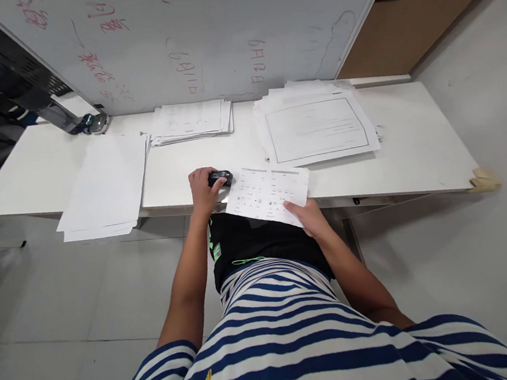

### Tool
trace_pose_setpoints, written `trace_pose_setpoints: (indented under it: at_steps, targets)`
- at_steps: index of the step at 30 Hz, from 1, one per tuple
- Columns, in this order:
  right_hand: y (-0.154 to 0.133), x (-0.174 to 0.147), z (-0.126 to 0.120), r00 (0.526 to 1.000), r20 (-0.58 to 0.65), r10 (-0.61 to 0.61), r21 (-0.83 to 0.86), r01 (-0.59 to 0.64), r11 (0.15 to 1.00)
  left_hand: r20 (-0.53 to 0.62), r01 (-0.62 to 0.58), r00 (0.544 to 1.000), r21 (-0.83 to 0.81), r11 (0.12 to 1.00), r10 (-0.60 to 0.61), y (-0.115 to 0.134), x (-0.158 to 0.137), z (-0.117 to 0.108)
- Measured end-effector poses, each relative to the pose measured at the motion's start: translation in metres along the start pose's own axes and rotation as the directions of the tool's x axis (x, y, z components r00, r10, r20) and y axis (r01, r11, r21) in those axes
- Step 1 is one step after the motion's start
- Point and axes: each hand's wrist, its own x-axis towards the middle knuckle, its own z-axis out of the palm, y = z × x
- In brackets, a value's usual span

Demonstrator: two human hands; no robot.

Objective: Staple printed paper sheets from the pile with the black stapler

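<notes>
My left hand [203, 190] is closed around a small black stapler [221, 176] near the front edge of the table. The stapler's nose meets the upper left corner of a printed sheet of paper [265, 195]; whether its jaws are around the corner I cannot tell. Gripping the sheet's lower right corner is my right hand [311, 215], thumb on top and fingers hidden underneath. The sheet slants over the table's edge, its lower part above my lap. Whether it is one page or several together is not visible.
On the white table [416, 148] lie a stack of blank-looking paper [105, 181] overhanging the front edge, a printed stack [192, 121] and a large pile with a framed page [319, 128]. A whiteboard [219, 36] stands behind. Dark equipment [16, 88] is at far left.
</notes>
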Motion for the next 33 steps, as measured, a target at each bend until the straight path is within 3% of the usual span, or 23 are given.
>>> trace_pose_setpoints:
  at_steps: [4, 14, 19, 28, 33]
  targets:
    - [-0.003, -0.002, 0.0, 1.0, 0.002, 0.013, -0.018, -0.013, 1.0, -0.001, -0.01, 1.0, 0.002, 1.0, 0.01, -0.001, 0.0, 0.0]
    - [-0.006, 0.004, 0.035, 0.989, 0.148, 0.029, -0.056, -0.021, 0.998, 0.031, -0.025, 0.999, 0.0, 1.0, 0.025, 0.004, -0.002, -0.003]
    - [-0.003, 0.002, 0.033, 0.987, 0.159, 0.04, -0.046, -0.033, 0.998, 0.023, 0.033, 0.999, -0.058, 0.998, -0.032, 0.014, -0.002, -0.007]
    - [-0.002, -0.001, 0.035, 0.991, 0.135, 0.026, -0.089, -0.014, 0.996, 0.153, 0.081, 0.985, 0.0, 0.997, -0.08, 0.017, 0.001, -0.009]
    - [-0.009, -0.003, 0.037, 0.986, 0.165, 0.009, -0.084, 0.005, 0.996, 0.138, 0.108, 0.985, -0.06, 0.992, -0.099, 0.018, 0.002, -0.014]
